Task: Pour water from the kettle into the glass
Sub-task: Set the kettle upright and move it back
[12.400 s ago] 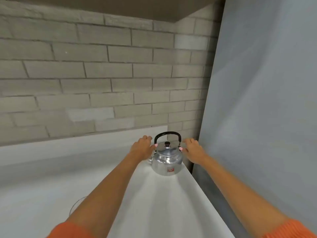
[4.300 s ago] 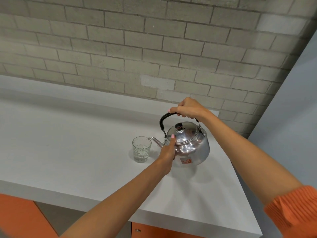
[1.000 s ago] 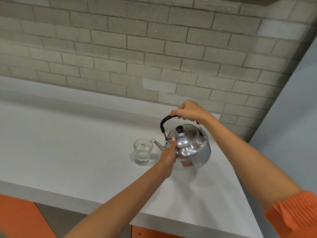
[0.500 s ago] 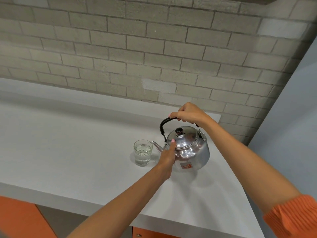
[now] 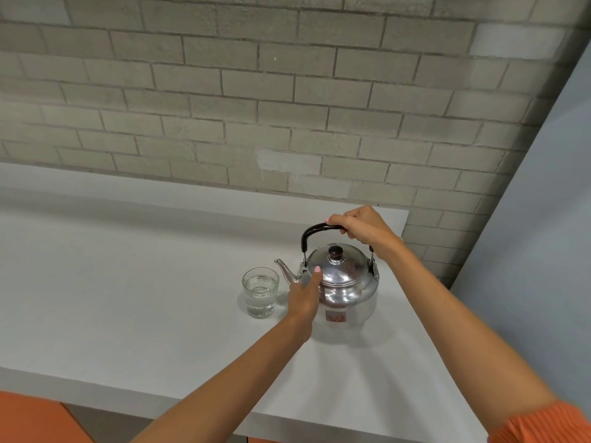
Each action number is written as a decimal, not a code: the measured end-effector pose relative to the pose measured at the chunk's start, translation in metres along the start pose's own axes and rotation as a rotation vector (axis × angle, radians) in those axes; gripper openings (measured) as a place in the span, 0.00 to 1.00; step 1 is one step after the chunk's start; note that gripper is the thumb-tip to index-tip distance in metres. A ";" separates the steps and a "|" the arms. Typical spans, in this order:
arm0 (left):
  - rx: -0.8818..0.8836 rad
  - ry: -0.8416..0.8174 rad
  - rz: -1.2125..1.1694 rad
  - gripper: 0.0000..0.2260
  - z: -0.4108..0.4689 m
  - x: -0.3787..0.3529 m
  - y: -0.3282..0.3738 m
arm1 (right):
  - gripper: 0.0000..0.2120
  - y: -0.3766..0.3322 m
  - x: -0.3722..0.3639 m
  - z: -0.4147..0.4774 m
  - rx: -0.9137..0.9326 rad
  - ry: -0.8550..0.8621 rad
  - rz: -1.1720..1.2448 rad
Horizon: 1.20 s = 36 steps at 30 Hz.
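Since half a second ago, the kettle [image 5: 345, 289] has levelled out and now sits upright on the counter [image 5: 128, 298], right of centre in the frame, its spout just beside the glass [image 5: 260, 292] holding water. Right hand [image 5: 361, 227] fingers curl closed around the black handle [image 5: 315, 233]. Left hand [image 5: 303, 298] lies flat against the kettle's side, fingers extended.

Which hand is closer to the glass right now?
The left hand: it rests against the kettle body below the spout, just beside the glass. The right hand grips the kettle's handle, up on the far side from the glass.
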<state>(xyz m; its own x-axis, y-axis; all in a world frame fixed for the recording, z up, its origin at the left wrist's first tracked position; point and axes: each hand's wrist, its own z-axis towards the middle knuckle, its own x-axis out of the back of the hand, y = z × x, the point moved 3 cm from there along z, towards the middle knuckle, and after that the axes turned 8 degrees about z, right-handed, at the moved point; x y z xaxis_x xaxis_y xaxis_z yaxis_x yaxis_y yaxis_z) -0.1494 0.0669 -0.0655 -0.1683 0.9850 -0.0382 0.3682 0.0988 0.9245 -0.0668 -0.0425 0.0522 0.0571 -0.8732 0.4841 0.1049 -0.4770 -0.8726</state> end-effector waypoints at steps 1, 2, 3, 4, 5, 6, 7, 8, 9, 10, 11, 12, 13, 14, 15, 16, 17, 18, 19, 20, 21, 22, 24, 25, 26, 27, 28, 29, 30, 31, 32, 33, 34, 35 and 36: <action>-0.001 0.025 -0.002 0.29 0.002 0.000 0.000 | 0.20 0.004 0.002 0.000 -0.002 0.019 0.028; -0.014 0.047 -0.001 0.27 0.003 -0.001 0.001 | 0.21 0.007 0.006 0.001 0.000 0.042 0.052; -0.023 0.065 -0.003 0.23 0.004 -0.001 0.002 | 0.21 0.010 0.008 0.001 0.004 0.065 0.072; -0.023 0.078 -0.006 0.21 0.006 -0.003 0.004 | 0.21 0.012 0.011 0.001 0.009 0.087 0.089; -0.024 0.083 -0.008 0.23 0.006 -0.006 0.006 | 0.21 0.014 0.015 0.002 0.014 0.109 0.106; -0.025 0.082 -0.011 0.29 0.008 -0.007 0.007 | 0.21 0.016 0.019 0.004 0.019 0.128 0.120; -0.024 0.083 -0.007 0.34 0.010 -0.010 0.010 | 0.21 0.018 0.024 0.005 0.020 0.147 0.134; -0.030 0.087 0.002 0.38 0.013 -0.012 0.012 | 0.21 0.019 0.029 0.007 0.020 0.165 0.147; -0.038 0.087 0.009 0.39 0.017 -0.016 0.015 | 0.22 0.021 0.035 0.009 0.017 0.182 0.165; -0.045 0.081 0.010 0.41 0.022 -0.018 0.017 | 0.22 0.022 0.040 0.011 0.016 0.192 0.184; -0.049 0.068 0.009 0.41 0.026 -0.021 0.019 | 0.21 0.024 0.046 0.014 0.016 0.200 0.202; -0.058 0.047 0.008 0.42 0.032 -0.025 0.022 | 0.19 0.025 0.052 0.017 0.016 0.205 0.214; -0.072 0.024 0.012 0.41 0.037 -0.029 0.025 | 0.17 0.026 0.059 0.020 0.017 0.209 0.218; -0.089 -0.006 0.020 0.40 0.042 -0.033 0.027 | 0.16 0.027 0.064 0.023 0.016 0.214 0.216; -0.106 -0.040 0.031 0.39 0.047 -0.040 0.031 | 0.17 0.029 0.071 0.027 0.011 0.227 0.210; -0.119 -0.068 0.035 0.38 0.051 -0.045 0.034 | 0.17 0.030 0.076 0.031 0.008 0.242 0.202; -0.127 -0.083 0.034 0.38 0.055 -0.051 0.037 | 0.18 0.032 0.082 0.035 0.003 0.256 0.195; -0.130 -0.088 0.029 0.39 0.062 -0.059 0.040 | 0.19 0.035 0.089 0.040 -0.002 0.267 0.188; -0.136 -0.085 0.022 0.39 0.067 -0.065 0.041 | 0.20 0.039 0.094 0.045 -0.006 0.274 0.180; -0.144 -0.087 0.009 0.39 0.074 -0.074 0.044 | 0.20 0.043 0.101 0.052 -0.007 0.279 0.177; -0.154 -0.092 -0.001 0.40 0.079 -0.080 0.045 | 0.20 0.048 0.105 0.057 -0.007 0.281 0.177; -0.162 -0.102 -0.011 0.41 0.086 -0.088 0.045 | 0.20 0.053 0.111 0.064 -0.007 0.282 0.181; -0.173 -0.114 -0.023 0.42 0.099 -0.102 0.044 | 0.20 0.066 0.119 0.077 -0.013 0.282 0.183; -0.174 -0.116 -0.029 0.42 0.105 -0.107 0.043 | 0.20 0.073 0.121 0.083 -0.018 0.279 0.185; -0.168 -0.116 -0.038 0.42 0.112 -0.114 0.040 | 0.19 0.081 0.125 0.089 -0.026 0.276 0.192; -0.158 -0.111 -0.046 0.42 0.120 -0.121 0.037 | 0.18 0.089 0.128 0.097 -0.033 0.275 0.198; -0.149 -0.105 -0.058 0.42 0.125 -0.126 0.034 | 0.18 0.096 0.130 0.102 -0.037 0.272 0.200; -0.142 -0.101 -0.069 0.42 0.131 -0.130 0.030 | 0.18 0.103 0.132 0.106 -0.044 0.272 0.191; -0.134 -0.098 -0.077 0.42 0.138 -0.136 0.027 | 0.20 0.111 0.134 0.112 -0.054 0.276 0.180; -0.129 -0.094 -0.080 0.41 0.143 -0.140 0.023 | 0.20 0.118 0.135 0.116 -0.064 0.277 0.170; -0.123 -0.092 -0.082 0.41 0.149 -0.144 0.020 | 0.20 0.125 0.137 0.122 -0.075 0.274 0.167; -0.119 -0.088 -0.081 0.41 0.155 -0.149 0.017 | 0.19 0.132 0.137 0.127 -0.086 0.270 0.169; -0.117 -0.081 -0.082 0.41 0.160 -0.151 0.014 | 0.19 0.138 0.138 0.130 -0.096 0.268 0.172; -0.117 -0.074 -0.083 0.40 0.164 -0.154 0.012 | 0.20 0.143 0.138 0.133 -0.106 0.269 0.175; -0.112 -0.066 -0.083 0.40 0.170 -0.157 0.009 | 0.20 0.148 0.139 0.136 -0.119 0.270 0.179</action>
<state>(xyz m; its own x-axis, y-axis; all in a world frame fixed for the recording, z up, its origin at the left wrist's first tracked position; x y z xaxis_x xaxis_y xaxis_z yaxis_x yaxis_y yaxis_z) 0.0355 -0.0632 -0.1155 -0.1319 0.9817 -0.1375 0.2505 0.1673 0.9535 0.0919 -0.2209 -0.0012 -0.2025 -0.9314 0.3023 -0.0001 -0.3087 -0.9512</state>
